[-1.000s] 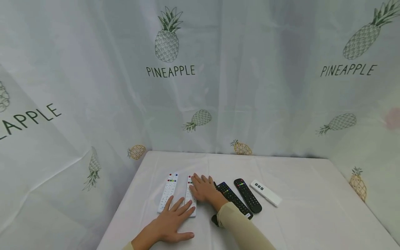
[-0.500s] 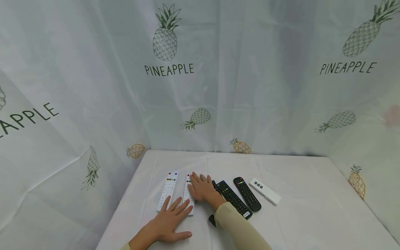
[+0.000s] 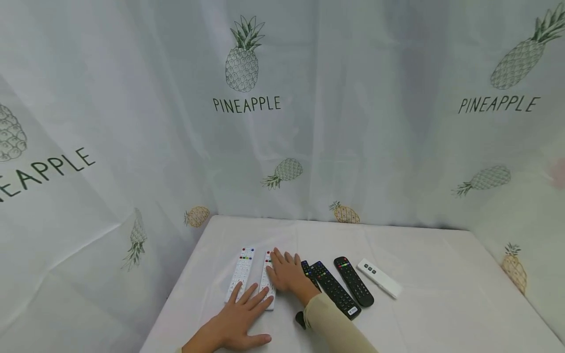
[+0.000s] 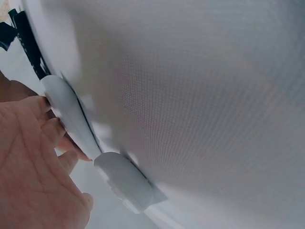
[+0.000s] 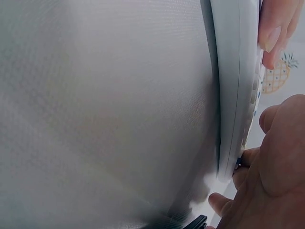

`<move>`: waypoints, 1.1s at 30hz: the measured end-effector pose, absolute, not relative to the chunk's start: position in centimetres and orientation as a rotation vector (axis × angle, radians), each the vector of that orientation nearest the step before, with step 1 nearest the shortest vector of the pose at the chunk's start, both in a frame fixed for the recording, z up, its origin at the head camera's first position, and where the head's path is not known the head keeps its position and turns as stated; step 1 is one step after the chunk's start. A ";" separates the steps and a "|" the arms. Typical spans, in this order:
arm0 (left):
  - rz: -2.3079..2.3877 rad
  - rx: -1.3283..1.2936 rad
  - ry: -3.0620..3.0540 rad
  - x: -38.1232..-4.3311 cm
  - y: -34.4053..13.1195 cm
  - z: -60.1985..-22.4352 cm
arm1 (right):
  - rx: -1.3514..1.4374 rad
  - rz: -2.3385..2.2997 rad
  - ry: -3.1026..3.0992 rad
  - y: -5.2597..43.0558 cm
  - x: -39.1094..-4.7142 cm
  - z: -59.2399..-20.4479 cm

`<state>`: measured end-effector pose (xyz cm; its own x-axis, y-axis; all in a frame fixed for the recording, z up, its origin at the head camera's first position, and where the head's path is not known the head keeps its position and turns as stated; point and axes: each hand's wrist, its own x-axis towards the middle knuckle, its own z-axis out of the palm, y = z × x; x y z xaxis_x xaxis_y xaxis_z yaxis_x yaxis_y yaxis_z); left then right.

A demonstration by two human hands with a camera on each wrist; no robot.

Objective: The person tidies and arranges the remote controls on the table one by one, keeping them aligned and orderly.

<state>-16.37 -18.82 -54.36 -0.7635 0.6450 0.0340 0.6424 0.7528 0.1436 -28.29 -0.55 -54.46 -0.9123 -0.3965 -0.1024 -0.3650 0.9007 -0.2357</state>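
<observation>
Beyond the white remotes, "PINEAPPLE" lettering.

From here I see wide room on the table right of the short white remote. Black remotes and the right sleeve block the middle. Between the long white remotes runs a thin gap; the left hand blocks its near end.

Right sleeve: plain, pale-beige fabric, tubular. Left of the right sleeve: left sleeve, similar beige, only its edge visible. Left hand and right hand: bare.
</observation>
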 end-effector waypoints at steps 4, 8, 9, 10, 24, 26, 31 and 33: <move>0.189 1.068 2.952 -16.6 -19.0 -54.5 | -0.609 -0.340 2.930 -0.6 -28.5 -54.3; 0.211 1.052 2.937 -16.7 -19.1 -54.2 | -0.611 -0.329 2.925 -0.8 -28.7 -54.4; 0.216 1.049 2.933 -16.6 -19.1 -54.2 | -0.606 -0.324 2.923 -0.8 -28.7 -54.4; 0.219 1.046 2.931 -16.6 -19.1 -54.1 | -0.601 -0.324 2.921 -0.9 -28.7 -54.4; 0.216 1.038 2.932 -16.5 -19.4 -54.5 | -0.571 -0.340 2.924 -1.0 -28.2 -54.6; 0.217 1.024 2.932 -16.5 -19.4 -54.5 | -0.582 -0.357 2.926 -1.0 -28.2 -54.5; 0.216 0.997 2.926 -16.4 -19.5 -54.5 | -0.588 -0.367 2.911 -1.2 -28.2 -54.3; 0.219 0.991 2.924 -16.4 -19.5 -54.5 | -0.583 -0.361 2.907 -1.2 -28.2 -54.2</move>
